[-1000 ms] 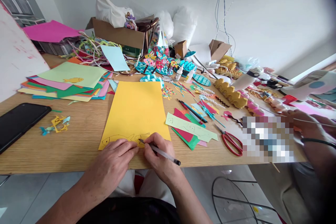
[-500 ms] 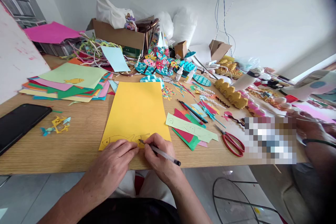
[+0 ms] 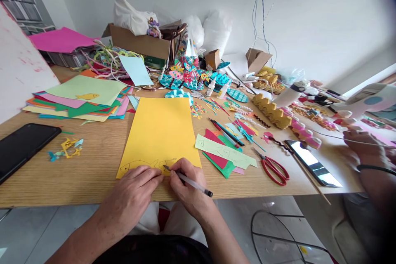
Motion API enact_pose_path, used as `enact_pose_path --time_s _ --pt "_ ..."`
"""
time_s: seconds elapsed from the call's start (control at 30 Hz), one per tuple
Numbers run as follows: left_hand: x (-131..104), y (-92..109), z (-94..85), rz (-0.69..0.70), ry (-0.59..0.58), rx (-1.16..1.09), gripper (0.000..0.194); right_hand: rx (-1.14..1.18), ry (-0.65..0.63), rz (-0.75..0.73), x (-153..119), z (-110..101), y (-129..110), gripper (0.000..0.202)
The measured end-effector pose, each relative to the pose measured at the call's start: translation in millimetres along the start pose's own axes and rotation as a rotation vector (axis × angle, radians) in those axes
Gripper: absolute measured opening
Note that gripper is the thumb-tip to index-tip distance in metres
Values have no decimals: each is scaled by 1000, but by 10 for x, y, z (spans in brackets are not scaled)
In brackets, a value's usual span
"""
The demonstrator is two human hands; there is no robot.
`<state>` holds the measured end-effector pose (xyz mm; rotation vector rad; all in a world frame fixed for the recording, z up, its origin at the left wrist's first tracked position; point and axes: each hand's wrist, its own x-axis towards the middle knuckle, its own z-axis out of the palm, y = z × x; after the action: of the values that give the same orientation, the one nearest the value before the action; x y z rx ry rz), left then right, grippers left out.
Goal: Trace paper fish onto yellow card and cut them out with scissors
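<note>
A sheet of yellow paper point(image 3: 163, 132) lies in front of me, with outlines of fish drawn along its near edge. My left hand point(image 3: 140, 185) rests flat on the lower edge of the sheet, its fingers stretched out and close together. In my right hand point(image 3: 189, 183) is a pen point(image 3: 198, 187) with a clear barrel and a dark end. Its tip touches the paper at the second fish outline, just right of my left fingertips. The nearest parts of the drawings are partly covered by my hands.
Paper scraps with pencilled fish point(image 3: 225, 152) and red-handled scissors point(image 3: 274, 170) lie to the right. Coloured paper point(image 3: 77, 90) is stacked left, behind a black phone point(image 3: 27, 148). At far right, a co-worker's hand point(image 3: 360, 146) is beside another phone point(image 3: 312, 163). Glue bottles point(image 3: 210, 87) stand further back.
My hands, the pen and the yellow sheet stay almost in place. The pixelated patch at right is gone, so a phone and a thin stick show there. The co-worker's hand has shifted slightly.
</note>
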<state>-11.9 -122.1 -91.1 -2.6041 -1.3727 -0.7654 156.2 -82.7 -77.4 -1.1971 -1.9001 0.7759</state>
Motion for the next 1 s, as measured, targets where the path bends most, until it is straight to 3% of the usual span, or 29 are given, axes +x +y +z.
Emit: enact_pose_path --time_s 1.0 --pt "-3 -1 0 3 19 23 39 2 4 19 -1 9 3 9"
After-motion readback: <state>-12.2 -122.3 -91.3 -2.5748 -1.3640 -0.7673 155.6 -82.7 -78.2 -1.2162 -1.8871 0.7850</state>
